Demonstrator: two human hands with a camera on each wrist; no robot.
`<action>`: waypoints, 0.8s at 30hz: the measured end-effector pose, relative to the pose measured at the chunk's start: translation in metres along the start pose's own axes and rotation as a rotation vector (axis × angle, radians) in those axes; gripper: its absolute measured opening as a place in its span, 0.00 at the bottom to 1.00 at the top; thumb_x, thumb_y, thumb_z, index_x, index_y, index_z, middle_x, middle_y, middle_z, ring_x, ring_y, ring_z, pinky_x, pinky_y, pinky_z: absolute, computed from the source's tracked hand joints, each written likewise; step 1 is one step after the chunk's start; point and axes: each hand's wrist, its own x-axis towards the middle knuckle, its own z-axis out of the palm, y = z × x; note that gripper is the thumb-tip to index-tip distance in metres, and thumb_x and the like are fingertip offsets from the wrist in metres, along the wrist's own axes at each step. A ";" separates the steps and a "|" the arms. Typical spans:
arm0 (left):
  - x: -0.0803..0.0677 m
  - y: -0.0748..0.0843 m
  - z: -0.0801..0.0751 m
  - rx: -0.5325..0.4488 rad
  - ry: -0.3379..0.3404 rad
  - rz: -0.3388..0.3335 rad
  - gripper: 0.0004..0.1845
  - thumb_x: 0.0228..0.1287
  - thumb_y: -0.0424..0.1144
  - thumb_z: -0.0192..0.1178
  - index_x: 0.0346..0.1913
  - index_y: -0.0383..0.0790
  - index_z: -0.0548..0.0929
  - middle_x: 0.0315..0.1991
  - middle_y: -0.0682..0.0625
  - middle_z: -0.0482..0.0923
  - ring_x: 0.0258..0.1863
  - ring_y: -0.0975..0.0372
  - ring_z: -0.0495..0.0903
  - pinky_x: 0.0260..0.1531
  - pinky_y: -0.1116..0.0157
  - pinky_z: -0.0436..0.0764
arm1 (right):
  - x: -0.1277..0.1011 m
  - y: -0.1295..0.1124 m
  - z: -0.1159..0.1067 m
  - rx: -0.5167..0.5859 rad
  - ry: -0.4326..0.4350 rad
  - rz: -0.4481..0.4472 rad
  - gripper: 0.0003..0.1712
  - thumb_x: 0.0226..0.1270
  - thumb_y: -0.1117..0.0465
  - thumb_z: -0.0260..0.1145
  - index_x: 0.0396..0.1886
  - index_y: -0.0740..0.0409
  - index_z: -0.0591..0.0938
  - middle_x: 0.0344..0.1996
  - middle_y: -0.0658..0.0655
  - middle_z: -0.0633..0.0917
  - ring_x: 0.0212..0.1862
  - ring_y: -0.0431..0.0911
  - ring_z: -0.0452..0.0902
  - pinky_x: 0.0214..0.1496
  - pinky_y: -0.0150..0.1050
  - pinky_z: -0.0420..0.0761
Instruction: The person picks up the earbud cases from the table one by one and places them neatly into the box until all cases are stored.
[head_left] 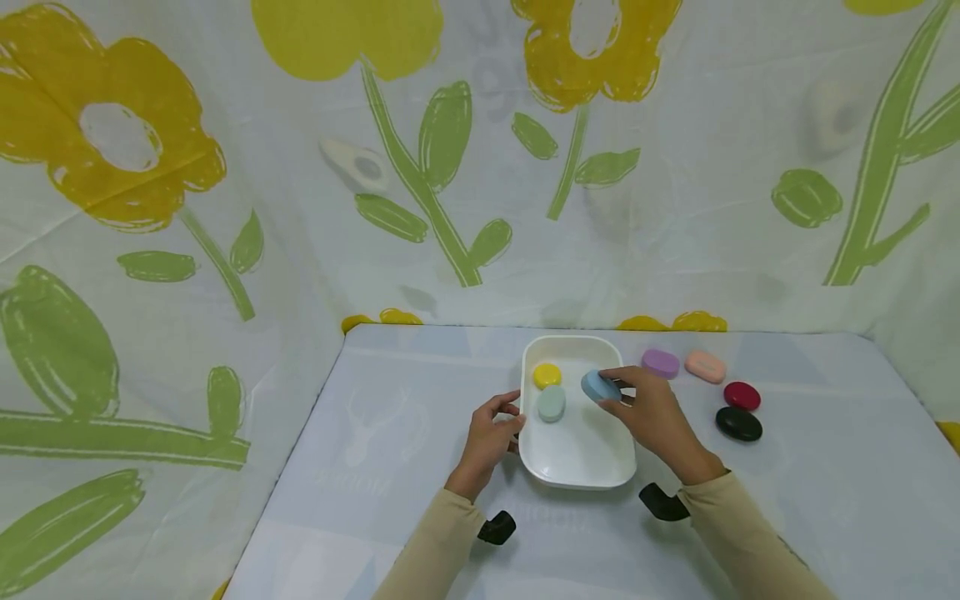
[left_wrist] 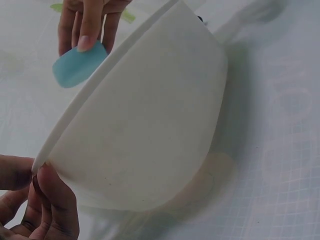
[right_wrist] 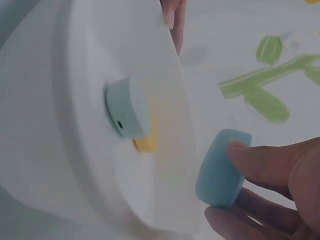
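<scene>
A white rounded-rectangular tub [head_left: 577, 458] stands on the table, and my left hand [head_left: 491, 437] pinches its left rim between thumb and fingers, as the left wrist view shows. Over the tub's right side, my right hand [head_left: 652, 417] holds a light blue rounded block [right_wrist: 222, 167] between thumb and fingertips. Inside the tub lie a yellow rounded piece [head_left: 547, 376] and, nearer me, a mint-green oval piece [head_left: 551, 403]. A small dark slot shows on the mint piece's side in the right wrist view.
Right of the tub, a purple piece [head_left: 660, 363], a pink piece [head_left: 705, 367], a dark red oval piece [head_left: 742, 396] and a black oval piece [head_left: 738, 423] lie on the pale table [head_left: 390, 483]. A flower-printed cloth [head_left: 480, 167] hangs behind and at the sides.
</scene>
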 end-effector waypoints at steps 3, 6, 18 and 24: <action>0.000 0.000 0.000 -0.003 0.003 -0.005 0.24 0.75 0.29 0.61 0.71 0.37 0.79 0.49 0.43 0.76 0.29 0.60 0.80 0.24 0.67 0.82 | 0.001 -0.004 0.006 -0.004 -0.033 -0.022 0.26 0.64 0.74 0.76 0.62 0.72 0.83 0.56 0.70 0.85 0.57 0.64 0.83 0.58 0.56 0.85; 0.001 0.000 0.000 -0.005 0.001 -0.004 0.23 0.76 0.29 0.61 0.71 0.37 0.78 0.49 0.43 0.76 0.29 0.60 0.80 0.24 0.67 0.83 | 0.003 -0.008 0.011 -0.008 -0.077 -0.040 0.24 0.64 0.73 0.76 0.60 0.71 0.84 0.56 0.69 0.85 0.56 0.63 0.84 0.58 0.56 0.86; -0.003 0.004 0.002 0.011 0.021 0.004 0.24 0.75 0.30 0.63 0.72 0.35 0.78 0.50 0.44 0.77 0.31 0.59 0.81 0.24 0.66 0.83 | 0.008 -0.024 0.028 -0.070 -0.274 -0.157 0.20 0.60 0.73 0.79 0.53 0.68 0.87 0.49 0.61 0.89 0.51 0.56 0.86 0.57 0.55 0.87; -0.003 0.002 0.002 0.005 0.016 0.001 0.24 0.75 0.30 0.63 0.71 0.36 0.79 0.49 0.44 0.76 0.29 0.60 0.80 0.24 0.68 0.83 | 0.009 -0.026 0.039 -0.112 -0.324 -0.158 0.20 0.59 0.73 0.80 0.52 0.67 0.88 0.48 0.60 0.89 0.50 0.53 0.85 0.59 0.54 0.86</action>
